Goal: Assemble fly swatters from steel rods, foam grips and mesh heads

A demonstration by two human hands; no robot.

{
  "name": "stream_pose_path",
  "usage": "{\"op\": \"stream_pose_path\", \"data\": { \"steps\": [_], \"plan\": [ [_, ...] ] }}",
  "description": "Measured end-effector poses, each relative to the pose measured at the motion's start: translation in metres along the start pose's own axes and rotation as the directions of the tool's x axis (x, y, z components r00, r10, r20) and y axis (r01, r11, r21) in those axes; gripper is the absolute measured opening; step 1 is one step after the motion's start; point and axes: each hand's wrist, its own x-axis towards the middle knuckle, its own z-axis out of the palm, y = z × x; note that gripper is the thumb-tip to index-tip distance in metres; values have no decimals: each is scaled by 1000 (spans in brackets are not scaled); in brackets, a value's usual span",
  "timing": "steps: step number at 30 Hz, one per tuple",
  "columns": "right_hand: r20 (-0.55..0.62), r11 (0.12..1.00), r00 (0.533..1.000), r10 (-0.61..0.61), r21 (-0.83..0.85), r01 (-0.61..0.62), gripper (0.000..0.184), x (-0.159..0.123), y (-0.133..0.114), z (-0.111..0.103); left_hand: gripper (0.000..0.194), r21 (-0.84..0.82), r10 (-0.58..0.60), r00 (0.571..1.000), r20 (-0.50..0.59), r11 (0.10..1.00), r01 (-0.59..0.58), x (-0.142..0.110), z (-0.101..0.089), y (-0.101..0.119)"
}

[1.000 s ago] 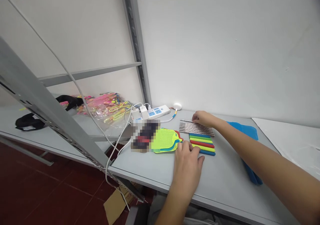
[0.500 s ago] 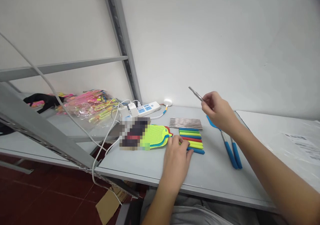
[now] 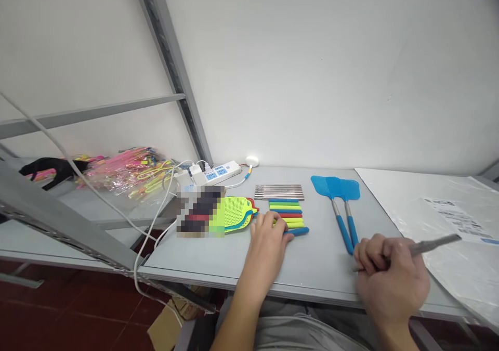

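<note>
My right hand is closed round a thin metal rod, whose end sticks out to the right; the hand is above the table's front edge. My left hand rests on the table with its fingers curled on a blue handle, which lies slightly askew at the near end of a row of coloured handles. Behind the row lies a stack of metal rods. Left of it are lime, blue and red fly swatter heads. Two blue fly swatters lie on the right.
A white power strip with plugs and cables stands at the back left. Grey shelf posts and a bag of colourful items are further left. A white plastic sheet covers the right side. One patch near the swatter heads is blurred out.
My right hand took a metal rod from the stack, lifted it and brought it down to the right, near the front edge. Under my left hand, the blue handle has turned slightly. The view shifted right.
</note>
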Motion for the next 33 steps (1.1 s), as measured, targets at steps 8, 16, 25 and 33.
{"op": "stream_pose_path", "data": {
  "steps": [8, 16, 25, 33],
  "plan": [
    [51, 996, 998, -29, 87, 24, 27, -13, 1, -11, 13, -251, 191, 979, -75, 946, -204, -8, -8, 16],
    [187, 986, 982, 22, 156, -52, 30, -13, 0, 17, 16, -429, 98, 964, -248, 881, -200, -11, -8, 25],
    [168, 984, 984, 58, 156, -84, 31, -22, 19, 12, 22, -648, -122, 956, -268, 756, -85, -15, -3, 13],
    [44, 991, 991, -126, 44, 124, 32, -17, 28, 10, 23, -431, 104, 989, 104, 901, -50, -9, -14, 27]
  ]
}}
